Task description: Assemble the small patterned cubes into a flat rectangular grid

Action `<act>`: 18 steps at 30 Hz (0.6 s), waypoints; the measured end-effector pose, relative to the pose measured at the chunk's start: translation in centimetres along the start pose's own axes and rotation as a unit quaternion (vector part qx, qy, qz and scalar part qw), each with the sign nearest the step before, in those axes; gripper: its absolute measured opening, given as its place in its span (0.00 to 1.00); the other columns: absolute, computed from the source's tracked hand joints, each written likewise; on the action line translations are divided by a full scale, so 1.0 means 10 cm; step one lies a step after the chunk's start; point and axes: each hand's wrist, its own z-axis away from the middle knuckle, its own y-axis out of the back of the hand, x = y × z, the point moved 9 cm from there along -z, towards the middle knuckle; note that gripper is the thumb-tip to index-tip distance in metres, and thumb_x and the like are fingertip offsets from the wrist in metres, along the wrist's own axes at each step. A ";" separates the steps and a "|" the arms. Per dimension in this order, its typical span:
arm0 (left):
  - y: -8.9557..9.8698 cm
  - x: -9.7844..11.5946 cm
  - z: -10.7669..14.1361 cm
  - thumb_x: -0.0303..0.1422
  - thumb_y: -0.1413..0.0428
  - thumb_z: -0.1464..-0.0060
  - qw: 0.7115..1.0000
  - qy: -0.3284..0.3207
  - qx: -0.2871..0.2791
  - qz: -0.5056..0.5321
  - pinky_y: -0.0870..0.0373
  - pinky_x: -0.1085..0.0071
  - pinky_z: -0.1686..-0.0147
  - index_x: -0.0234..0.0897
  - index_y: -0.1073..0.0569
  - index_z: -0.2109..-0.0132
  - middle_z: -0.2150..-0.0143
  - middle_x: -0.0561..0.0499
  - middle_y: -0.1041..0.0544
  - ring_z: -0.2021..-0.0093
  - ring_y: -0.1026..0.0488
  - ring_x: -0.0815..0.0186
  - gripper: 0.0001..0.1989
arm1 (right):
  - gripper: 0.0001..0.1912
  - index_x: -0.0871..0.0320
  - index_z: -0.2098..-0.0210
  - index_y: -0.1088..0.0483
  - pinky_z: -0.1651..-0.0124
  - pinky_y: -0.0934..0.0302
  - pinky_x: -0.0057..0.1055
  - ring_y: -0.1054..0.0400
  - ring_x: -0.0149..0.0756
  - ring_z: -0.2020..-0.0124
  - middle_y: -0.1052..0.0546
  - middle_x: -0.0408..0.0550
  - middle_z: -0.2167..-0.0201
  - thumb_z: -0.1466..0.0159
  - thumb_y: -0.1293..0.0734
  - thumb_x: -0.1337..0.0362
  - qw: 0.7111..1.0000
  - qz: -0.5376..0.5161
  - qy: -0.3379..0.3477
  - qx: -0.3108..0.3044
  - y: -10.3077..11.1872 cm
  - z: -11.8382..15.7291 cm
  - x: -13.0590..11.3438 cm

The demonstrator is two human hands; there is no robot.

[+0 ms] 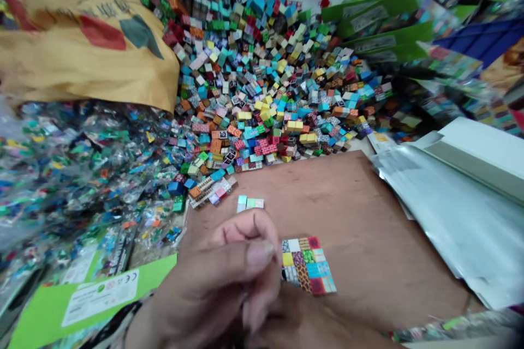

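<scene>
My left hand (229, 267) is raised over the brown board (368, 223), its thumb pressed against curled fingers. Anything inside that pinch is hidden. Below and beside it, my right hand (315, 319) is blurred, and its fingers are tucked out of sight behind the left. The two hands meet or overlap. Just beyond them lies a block of small patterned cubes (309, 264) set edge to edge in rows, partly covered by my hands. A smaller group of pale green and grey cubes (250, 203) sits farther back on the board.
Behind the board rises a big heap of loose patterned cubes (262, 92). To the left are many small bagged pieces (82, 169), a yellow sack (90, 49) and a green header card (98, 294). Silvery plastic bags (442, 202) and a white box (487, 147) flank the right side.
</scene>
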 end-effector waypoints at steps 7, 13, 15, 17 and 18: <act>0.50 0.17 -0.49 0.48 0.31 0.56 0.977 -0.053 0.107 -0.179 0.41 0.74 0.74 0.38 0.32 0.73 0.80 0.57 0.32 0.78 0.38 0.72 0.22 | 0.11 0.56 0.52 0.23 0.55 0.33 0.34 0.27 0.38 0.58 0.21 0.50 0.59 0.29 0.36 0.63 0.989 0.005 -0.121 0.089 0.91 0.16 0.21; 0.69 0.52 -0.83 0.40 0.48 0.37 0.785 -0.189 0.148 -0.571 0.30 0.67 0.61 0.37 0.22 0.66 0.67 0.47 0.20 0.64 0.25 0.62 0.15 | 0.14 0.60 0.47 0.27 0.45 0.33 0.42 0.28 0.43 0.49 0.22 0.57 0.51 0.29 0.38 0.67 0.953 0.127 -0.201 0.185 1.75 -0.03 1.12; 0.65 0.62 -1.01 0.34 0.50 0.36 0.710 -0.212 0.162 -0.651 0.29 0.65 0.51 0.37 0.21 0.51 0.53 0.44 0.18 0.53 0.22 0.59 0.14 | 0.17 0.60 0.43 0.29 0.43 0.34 0.43 0.31 0.46 0.45 0.25 0.59 0.47 0.31 0.38 0.69 0.938 0.204 -0.208 0.188 1.94 -0.20 1.33; 0.63 0.71 -1.23 0.29 0.52 0.35 0.617 -0.188 0.196 -0.738 0.29 0.63 0.47 0.36 0.24 0.43 0.47 0.41 0.20 0.48 0.23 0.57 0.18 | 0.21 0.60 0.39 0.33 0.46 0.33 0.44 0.31 0.47 0.48 0.29 0.59 0.45 0.31 0.37 0.67 0.919 0.265 -0.216 0.195 2.10 -0.38 1.45; 0.64 0.75 -1.34 0.28 0.52 0.35 0.574 -0.162 0.212 -0.774 0.29 0.63 0.47 0.34 0.26 0.41 0.46 0.40 0.20 0.47 0.23 0.56 0.19 | 0.24 0.59 0.37 0.35 0.48 0.32 0.43 0.30 0.46 0.51 0.30 0.60 0.44 0.31 0.37 0.66 0.909 0.289 -0.229 0.195 2.17 -0.47 1.50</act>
